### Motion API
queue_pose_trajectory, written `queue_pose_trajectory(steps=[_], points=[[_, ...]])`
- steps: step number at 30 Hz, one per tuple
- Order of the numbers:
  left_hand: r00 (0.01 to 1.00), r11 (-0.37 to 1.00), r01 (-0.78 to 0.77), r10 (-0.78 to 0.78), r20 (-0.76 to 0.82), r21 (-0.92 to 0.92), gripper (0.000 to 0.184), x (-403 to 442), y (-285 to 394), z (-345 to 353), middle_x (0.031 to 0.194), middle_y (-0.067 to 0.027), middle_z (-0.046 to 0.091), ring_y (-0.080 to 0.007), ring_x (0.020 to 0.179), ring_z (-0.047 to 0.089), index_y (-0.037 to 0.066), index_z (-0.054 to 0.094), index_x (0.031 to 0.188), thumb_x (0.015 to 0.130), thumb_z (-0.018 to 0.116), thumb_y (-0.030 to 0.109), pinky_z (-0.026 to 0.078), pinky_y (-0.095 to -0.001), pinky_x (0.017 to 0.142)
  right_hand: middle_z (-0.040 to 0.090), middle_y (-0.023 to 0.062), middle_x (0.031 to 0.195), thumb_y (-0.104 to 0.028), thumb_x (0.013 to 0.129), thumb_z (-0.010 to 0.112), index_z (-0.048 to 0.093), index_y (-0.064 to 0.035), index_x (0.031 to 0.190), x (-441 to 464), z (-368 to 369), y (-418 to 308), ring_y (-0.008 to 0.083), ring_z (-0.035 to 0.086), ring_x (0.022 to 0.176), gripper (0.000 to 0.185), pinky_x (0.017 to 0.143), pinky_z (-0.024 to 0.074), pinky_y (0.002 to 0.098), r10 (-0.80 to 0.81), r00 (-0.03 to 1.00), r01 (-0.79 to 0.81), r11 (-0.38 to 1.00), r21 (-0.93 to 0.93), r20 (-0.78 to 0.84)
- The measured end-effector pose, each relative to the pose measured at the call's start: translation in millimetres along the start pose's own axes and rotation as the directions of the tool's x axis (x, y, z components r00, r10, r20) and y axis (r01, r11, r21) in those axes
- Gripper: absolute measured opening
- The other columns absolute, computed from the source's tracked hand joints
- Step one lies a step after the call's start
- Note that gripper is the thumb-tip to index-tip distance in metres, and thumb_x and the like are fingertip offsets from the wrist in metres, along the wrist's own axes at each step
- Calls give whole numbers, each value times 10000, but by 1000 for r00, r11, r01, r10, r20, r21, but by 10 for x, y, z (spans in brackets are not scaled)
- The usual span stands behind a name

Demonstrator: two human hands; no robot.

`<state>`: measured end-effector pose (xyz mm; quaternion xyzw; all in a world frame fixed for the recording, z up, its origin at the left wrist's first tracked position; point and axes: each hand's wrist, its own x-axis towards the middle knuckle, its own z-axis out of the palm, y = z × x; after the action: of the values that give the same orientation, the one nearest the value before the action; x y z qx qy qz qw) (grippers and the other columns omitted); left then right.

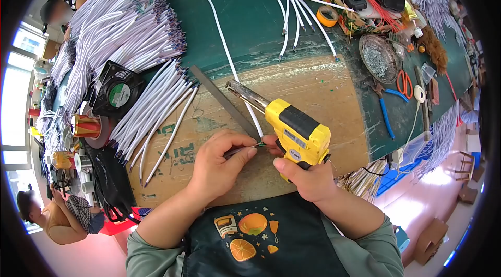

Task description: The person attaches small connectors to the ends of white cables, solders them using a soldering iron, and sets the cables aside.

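My right hand (308, 179) is wrapped round the grip of a yellow and black soldering gun (297, 128). Its long metal tip points to the upper left, over the board. A white cable (222, 37) runs down the bench, and its near end, with small green bits, lies between my two hands. With thumb and forefinger pinched together, my left hand (219, 162) grips a thin wire end there, partly hidden by the fingers. The fingertips of my right hand come close to the same cable end. A flat metal ruler (222, 97) lies slanted under the gun's tip.
Bundled white cables (156, 105) cover the left side, beside a black fan (119, 91). On the right are a metal dish (380, 60), blue-handled pliers (385, 110), orange scissors (404, 84) and yellow tape (327, 16). Another person (57, 219) sits at the lower left.
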<state>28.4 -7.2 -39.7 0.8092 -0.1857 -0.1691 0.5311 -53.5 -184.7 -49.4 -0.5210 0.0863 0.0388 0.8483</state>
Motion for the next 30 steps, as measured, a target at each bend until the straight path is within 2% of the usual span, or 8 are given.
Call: queue_pose_trajectory(steps=[9, 12, 16, 21, 24, 27, 28, 30], points=[[979, 960, -204, 201, 36, 190, 142, 30, 27, 2, 861, -71, 630, -172, 760, 610, 35, 666, 887, 752, 706, 15, 481, -270, 660, 586, 116, 1205, 30, 841, 581, 454, -22, 1299, -14, 8, -2, 189, 559, 1115, 478, 945, 457, 320, -61, 998, 58, 990, -125, -13], [998, 995, -67, 66, 24, 79, 146, 30, 93, 8, 854, -70, 631, -168, 759, 610, 38, 666, 884, 747, 710, 11, 484, -271, 659, 581, 120, 1213, 31, 843, 574, 443, -20, 1306, -15, 16, -12, 191, 553, 1129, 484, 956, 451, 323, -63, 998, 61, 992, -115, -10], [999, 999, -27, 27, 21, -25, 144, 37, 32, 26, 848, -70, 633, -167, 748, 612, 40, 666, 880, 746, 713, 14, 486, -278, 646, 577, 121, 1219, 29, 844, 576, 436, -21, 1313, -12, 11, -8, 193, 544, 1143, 492, 969, 442, 326, -62, 998, 63, 992, -113, 5], [974, 960, -222, 226, -5, 169, 112, 97, -55, 20, 800, -77, 629, -224, 716, 615, 56, 660, 873, 768, 698, 62, 486, -309, 619, 536, 137, 1271, 37, 834, 588, 401, -20, 1339, -22, 0, 49, 220, 527, 1177, 541, 997, 427, 372, -73, 997, 74, 993, -87, 12], [973, 952, -222, 232, -23, 209, 115, 125, -80, 22, 793, -78, 627, -206, 713, 612, 45, 666, 845, 742, 713, 25, 481, -300, 619, 528, 153, 1266, 15, 829, 605, 389, -21, 1343, -105, -54, 51, 260, 538, 1163, 559, 982, 440, 409, -98, 994, 92, 987, -131, -40], [959, 940, -279, 285, 1, 198, 119, 148, -149, 10, 783, -77, 627, -205, 699, 609, 51, 669, 845, 738, 714, 23, 476, -304, 611, 563, 115, 1235, 23, 853, 588, 430, -20, 1327, -194, -137, 45, 192, 527, 1174, 502, 976, 420, 323, -106, 994, 106, 994, 31, -20], [960, 941, -275, 280, 2, 197, 119, 159, -156, 3, 783, -77, 627, -205, 699, 609, 51, 669, 845, 738, 714, 23, 476, -304, 611, 572, 167, 1150, -64, 831, 626, 390, -7, 1325, -245, -124, 68, 293, 611, 1008, 551, 876, 496, 418, -101, 991, 103, 995, 13, -92], [946, 924, -321, 324, 21, 209, 129, 170, -169, -16, 778, -79, 625, -207, 692, 608, 52, 671, 844, 730, 720, 18, 473, -303, 607, 586, 166, 1098, -79, 827, 638, 386, -6, 1326, -390, -230, 127, 283, 620, 954, 564, 827, 505, 400, -66, 996, 66, 998, -2, -58]])
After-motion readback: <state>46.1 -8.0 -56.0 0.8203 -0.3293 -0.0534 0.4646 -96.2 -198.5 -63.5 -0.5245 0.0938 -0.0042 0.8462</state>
